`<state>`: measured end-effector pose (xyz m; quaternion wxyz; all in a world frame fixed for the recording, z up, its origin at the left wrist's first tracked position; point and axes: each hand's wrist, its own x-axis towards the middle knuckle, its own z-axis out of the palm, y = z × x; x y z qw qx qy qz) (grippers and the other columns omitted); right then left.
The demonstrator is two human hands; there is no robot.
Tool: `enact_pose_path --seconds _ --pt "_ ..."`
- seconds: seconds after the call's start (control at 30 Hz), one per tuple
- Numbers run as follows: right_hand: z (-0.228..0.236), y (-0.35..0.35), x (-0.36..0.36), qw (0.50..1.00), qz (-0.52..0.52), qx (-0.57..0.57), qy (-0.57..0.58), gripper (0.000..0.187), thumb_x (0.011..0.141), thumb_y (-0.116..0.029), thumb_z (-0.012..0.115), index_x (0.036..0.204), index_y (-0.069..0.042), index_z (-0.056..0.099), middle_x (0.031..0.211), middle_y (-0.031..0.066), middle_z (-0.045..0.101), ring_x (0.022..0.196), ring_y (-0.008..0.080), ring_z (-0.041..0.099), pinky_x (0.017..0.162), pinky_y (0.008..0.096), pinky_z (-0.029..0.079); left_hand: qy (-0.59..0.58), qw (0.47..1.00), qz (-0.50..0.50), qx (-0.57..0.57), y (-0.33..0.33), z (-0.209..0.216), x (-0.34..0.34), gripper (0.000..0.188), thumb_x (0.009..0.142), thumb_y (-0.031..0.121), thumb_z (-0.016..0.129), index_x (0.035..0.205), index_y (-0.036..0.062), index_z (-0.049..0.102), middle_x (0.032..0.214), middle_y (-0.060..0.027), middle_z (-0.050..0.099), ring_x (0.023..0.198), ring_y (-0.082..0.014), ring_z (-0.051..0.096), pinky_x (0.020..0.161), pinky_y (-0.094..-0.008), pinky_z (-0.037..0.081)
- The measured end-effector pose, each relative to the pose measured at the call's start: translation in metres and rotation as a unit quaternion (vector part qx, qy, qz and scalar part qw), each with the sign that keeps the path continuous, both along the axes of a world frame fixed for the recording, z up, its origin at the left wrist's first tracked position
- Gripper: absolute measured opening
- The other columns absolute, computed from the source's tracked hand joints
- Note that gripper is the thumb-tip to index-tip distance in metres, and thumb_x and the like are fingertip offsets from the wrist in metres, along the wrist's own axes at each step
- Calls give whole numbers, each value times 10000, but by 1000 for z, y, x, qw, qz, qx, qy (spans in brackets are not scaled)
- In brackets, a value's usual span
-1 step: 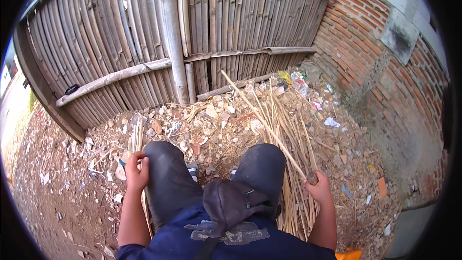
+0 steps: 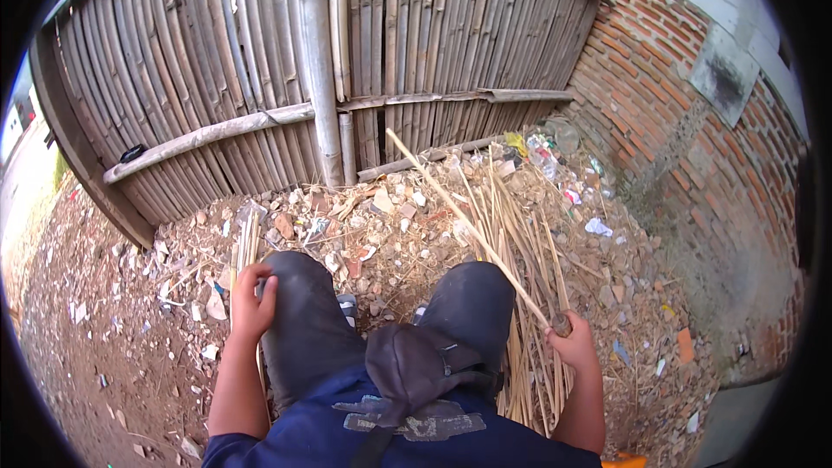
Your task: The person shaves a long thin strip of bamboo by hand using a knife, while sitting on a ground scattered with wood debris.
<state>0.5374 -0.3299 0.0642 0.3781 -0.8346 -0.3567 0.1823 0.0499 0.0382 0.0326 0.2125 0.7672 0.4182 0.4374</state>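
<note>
My dark fabric pouch (image 2: 420, 368) lies across my lap on its strap, and what it holds is hidden from view. My right hand (image 2: 575, 343), out past my right knee, is closed around the lower end of a long, pale bamboo stick (image 2: 468, 224). The stick slants away from me, up and to the left, its far tip in front of the bamboo fence (image 2: 433, 35). A brown, rounded end (image 2: 562, 323) shows beside my thumb; I cannot tell whether it belongs to the stick or to something separate. Beneath the stick, a loose spread of thin bamboo strips (image 2: 524, 329) runs along the outside of my right leg.

My left hand (image 2: 250, 303) is beside my left knee, fingers bent and thumb held a little apart from them. It is right by a smaller bundle of pale strips (image 2: 246, 243), but I cannot tell whether it grips them. Rubble and litter cover the ground (image 2: 165, 364), with clear plastic (image 2: 544, 156) near the brick wall (image 2: 659, 61).
</note>
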Motion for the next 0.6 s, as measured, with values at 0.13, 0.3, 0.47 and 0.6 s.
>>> enact_pose_path --seconds 0.13,0.3,0.47,0.6 --pt "36 13 -8 993 79 -21 87 361 824 -120 796 1111 52 660 839 84 720 775 135 692 723 319 547 70 984 -81 141 -16 66 49 324 878 187 743 1165 71 648 1255 -142 632 1225 -354 578 1040 -482 451" --pt "72 37 -19 969 220 -62 89 281 827 -100 797 1044 28 671 858 49 713 762 128 686 729 304 543 239 931 -147 234 -25 103 71 506 874 422 737 1266 120 630 1356 -119 578 1358 -337 488 1095 -530 386" --pt "96 65 -32 950 260 -68 161 254 834 -113 807 1016 10 680 880 46 718 808 118 675 738 315 543 314 914 -187 177 -24 87 46 358 901 458 690 1039 127 691 876 -33 666 889 -256 675 795 -417 497" --pt "105 97 -28 956 294 -9 11 222 824 -120 818 974 -11 696 855 64 715 761 121 662 697 320 532 303 926 -176 145 -36 81 16 298 904 413 691 924 119 649 781 -61 644 739 -301 663 695 -447 516"
